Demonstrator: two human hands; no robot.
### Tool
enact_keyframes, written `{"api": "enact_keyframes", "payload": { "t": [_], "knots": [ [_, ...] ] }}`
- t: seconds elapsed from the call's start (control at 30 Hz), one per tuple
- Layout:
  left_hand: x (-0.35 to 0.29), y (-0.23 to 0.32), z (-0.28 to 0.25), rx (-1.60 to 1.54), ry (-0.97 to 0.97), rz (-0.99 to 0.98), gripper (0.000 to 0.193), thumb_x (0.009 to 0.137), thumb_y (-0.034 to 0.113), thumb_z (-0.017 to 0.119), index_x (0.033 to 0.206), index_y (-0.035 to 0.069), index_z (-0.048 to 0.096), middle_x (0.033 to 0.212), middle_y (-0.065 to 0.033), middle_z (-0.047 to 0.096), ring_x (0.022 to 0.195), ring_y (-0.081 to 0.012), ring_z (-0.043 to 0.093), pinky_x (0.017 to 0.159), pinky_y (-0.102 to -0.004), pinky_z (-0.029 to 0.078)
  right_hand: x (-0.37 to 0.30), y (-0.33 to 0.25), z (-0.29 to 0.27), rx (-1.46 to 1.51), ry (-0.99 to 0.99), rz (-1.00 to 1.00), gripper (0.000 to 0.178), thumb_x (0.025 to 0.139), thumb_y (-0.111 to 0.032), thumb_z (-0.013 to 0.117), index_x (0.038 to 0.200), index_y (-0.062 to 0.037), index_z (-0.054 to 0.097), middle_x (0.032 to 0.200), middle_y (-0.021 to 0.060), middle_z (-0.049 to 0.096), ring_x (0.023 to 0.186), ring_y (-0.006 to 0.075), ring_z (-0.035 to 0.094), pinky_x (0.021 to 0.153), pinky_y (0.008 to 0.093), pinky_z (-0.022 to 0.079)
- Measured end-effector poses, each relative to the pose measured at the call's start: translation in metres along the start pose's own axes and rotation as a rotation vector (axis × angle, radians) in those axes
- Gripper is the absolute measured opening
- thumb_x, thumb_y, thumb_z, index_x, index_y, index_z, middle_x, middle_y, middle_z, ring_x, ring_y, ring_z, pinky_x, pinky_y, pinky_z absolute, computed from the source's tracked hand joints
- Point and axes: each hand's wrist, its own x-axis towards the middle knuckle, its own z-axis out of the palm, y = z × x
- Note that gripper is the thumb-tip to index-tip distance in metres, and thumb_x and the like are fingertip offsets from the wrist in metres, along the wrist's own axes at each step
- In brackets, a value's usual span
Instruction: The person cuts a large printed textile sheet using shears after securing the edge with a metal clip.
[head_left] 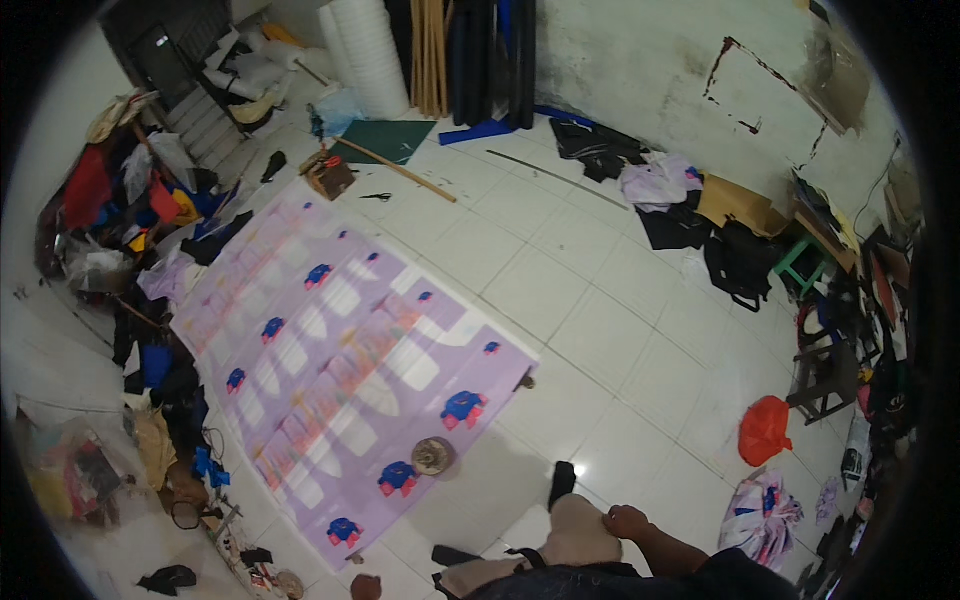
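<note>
Although the sheet carries repeated printing, any lettering within it is too small and blurred to read. The purple printed sheet (pixel 345 395) lies spread on the tiled floor (pixel 590 320), ahead of the seated person and to the left. Its visible pattern consists of blue-and-pink figures, pale rounded shapes and orange-tinted bands. A round grey-brown object (pixel 432 457) rests on its near edge, beside one of the figures.

The right hand (pixel 625 522) rests on the bent right knee (pixel 583 528), clear of the sheet; its fingers appear bent, but whether they are clenched or grasping something cannot be told. The left hand cannot be identified with certainty: a brown rounded shape (pixel 367 588) is cut by the lower edge, and its nature is unclear.

To the right stand a red bag (pixel 764 430) and a white-and-purple bundle (pixel 763 518), whose markings are not legible. Beyond the sheet's far end lie black scissors (pixel 377 197), near a brown box (pixel 328 176). The rear wall (pixel 640 70) bears broken dark-red strokes; they form no readable words from this view.
</note>
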Motion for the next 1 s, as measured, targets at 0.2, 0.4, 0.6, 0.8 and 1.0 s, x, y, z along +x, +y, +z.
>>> {"api": "enact_keyframes", "payload": {
  "t": [0.2, 0.4, 0.6, 0.8, 1.0],
  "knots": [
    [-0.048, 0.157, 0.035, -0.467, -0.060, 0.161, 0.014, 0.092, 0.027, 0.067, 0.098, 0.015, 0.071, 0.092, -0.0143, 0.070, 0.086, -0.0233, 0.063, 0.076, -0.0439, 0.049, 0.030, 0.172, -0.047, -0.074, -0.277, 0.322, 0.047, 0.092, -0.045, 0.054, 0.113, -0.0064, 0.071, 0.117, 0.0224, 0.068, 0.114, 0.0396, 0.063, 0.097, 0.0485, 0.051],
    [0.017, 0.308, 0.047, -0.741, -0.364, -0.013, 0.026, 0.100, 0.033, 0.057, 0.114, 0.013, 0.065, 0.096, -0.0132, 0.072, 0.088, -0.0281, 0.067, 0.079, -0.0416, 0.053, 0.154, 0.209, -0.206, 0.281, 0.273, 0.256, 0.044, 0.090, -0.041, 0.064, 0.106, -0.0005, 0.069, 0.106, 0.0177, 0.071, 0.093, 0.0328, 0.069, 0.083, 0.0430, 0.055],
    [0.168, 0.315, -0.114, 0.009, 0.068, 0.190, 0.054, 0.100, 0.051, 0.043, 0.110, 0.006, 0.071, 0.103, -0.0203, 0.072, 0.103, -0.0457, 0.064, 0.093, -0.0534, 0.049, 0.252, 0.120, -0.329, 0.893, 0.271, 0.188, 0.033, 0.094, -0.031, 0.063, 0.107, -0.0003, 0.065, 0.086, 0.0093, 0.067, 0.071, 0.0173, 0.065, 0.058, 0.0320, 0.053],
    [0.328, 0.590, -0.328, -0.976, 0.509, 0.152, 0.039, 0.090, 0.034, 0.070, 0.109, 0.001, 0.067, 0.099, -0.0152, 0.070, 0.094, -0.0244, 0.066, 0.086, -0.0384, 0.051, 0.246, 0.353, -0.345, 1.244, 0.150, 0.285, 0.033, 0.094, -0.027, 0.058, 0.108, 0.0022, 0.065, 0.086, 0.0107, 0.068, 0.071, 0.0204, 0.067, 0.060, 0.0324, 0.055],
    [0.392, 0.644, -0.373, -1.179, 0.566, -0.078, 0.033, 0.090, 0.028, 0.071, 0.111, 0.002, 0.067, 0.102, -0.0139, 0.070, 0.094, -0.0234, 0.066, 0.087, -0.0366, 0.051, 0.301, 0.341, -0.428, 1.082, -0.178, 0.317, 0.032, 0.092, -0.030, 0.059, 0.111, -0.0043, 0.066, 0.094, 0.0100, 0.069, 0.077, 0.0220, 0.068, 0.060, 0.0393, 0.055]
  ]
}}
